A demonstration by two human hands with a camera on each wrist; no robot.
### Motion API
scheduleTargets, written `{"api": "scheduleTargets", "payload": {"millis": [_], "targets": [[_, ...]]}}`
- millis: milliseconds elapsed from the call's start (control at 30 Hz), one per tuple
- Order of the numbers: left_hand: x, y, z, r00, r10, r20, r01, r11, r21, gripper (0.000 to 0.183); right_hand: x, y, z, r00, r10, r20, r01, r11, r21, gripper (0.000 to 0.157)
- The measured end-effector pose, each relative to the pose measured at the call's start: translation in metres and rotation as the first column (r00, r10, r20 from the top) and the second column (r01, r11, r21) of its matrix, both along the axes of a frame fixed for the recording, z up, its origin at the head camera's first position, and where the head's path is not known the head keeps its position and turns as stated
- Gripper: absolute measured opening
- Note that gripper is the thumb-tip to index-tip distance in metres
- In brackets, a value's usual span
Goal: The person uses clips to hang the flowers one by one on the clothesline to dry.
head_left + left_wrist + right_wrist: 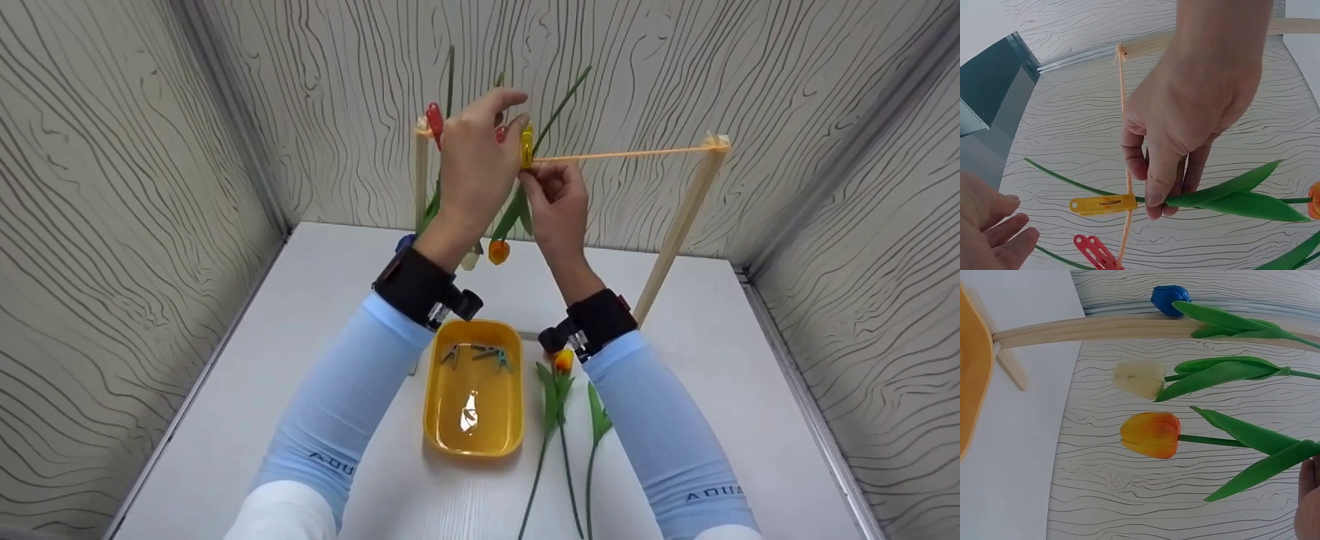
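Observation:
An orange cord is strung between two wooden posts. A yellow clothespin sits across it, clipped at the stem of an orange-yellow tulip that hangs bloom down. Just below the cord, my right hand pinches that stem between thumb and fingers. My left hand is beside the clothespin; in the left wrist view its fingers are loosely extended and apart from it. A red clothespin grips the cord nearby. Alongside hang a white tulip and a blue tulip.
A yellow tray on the white table holds several small clothespins. More tulips lie right of it, partly under my right forearm. The right post rises beyond that arm; the left post stands behind my left hand.

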State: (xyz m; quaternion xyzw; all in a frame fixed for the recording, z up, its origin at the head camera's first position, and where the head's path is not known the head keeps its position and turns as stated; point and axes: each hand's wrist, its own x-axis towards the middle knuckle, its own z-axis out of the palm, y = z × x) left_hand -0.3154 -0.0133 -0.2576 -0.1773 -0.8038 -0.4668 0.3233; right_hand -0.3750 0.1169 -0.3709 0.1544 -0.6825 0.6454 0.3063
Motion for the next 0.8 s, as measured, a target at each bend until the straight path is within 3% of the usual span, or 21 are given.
{"api": "scheduleTargets", "payload": {"millis": [233, 367, 533, 667, 800], "targets": [[0.002, -0.009, -0.014, 0.997, 0.038, -0.065, -0.037, 0.999, 0.008, 0.032, 0.003, 0.003, -0.004, 1.0, 0.006, 0.012, -0.006, 1.0, 0.02, 0.017], [0.001, -0.016, -0.023, 0.995, 0.062, -0.083, -0.063, 0.998, -0.009, 0.034, 0.006, 0.007, -0.006, 0.998, 0.022, 0.06, -0.023, 1.0, 0.021, 0.017], [0.001, -0.03, -0.04, 0.99, 0.06, -0.126, -0.067, 0.996, -0.058, 0.037, 0.016, 0.022, -0.009, 0.992, -0.022, 0.127, 0.004, 0.99, 0.139, 0.024], [0.003, -0.045, -0.06, 0.987, 0.078, -0.138, -0.101, 0.981, -0.168, 0.052, 0.031, 0.042, -0.015, 0.986, -0.117, 0.115, 0.07, 0.935, 0.346, 0.041], [0.009, -0.061, -0.091, 0.986, 0.099, -0.135, -0.136, 0.945, -0.298, 0.07, 0.051, 0.066, -0.027, 0.976, -0.206, 0.07, 0.134, 0.82, 0.557, 0.055]]}}
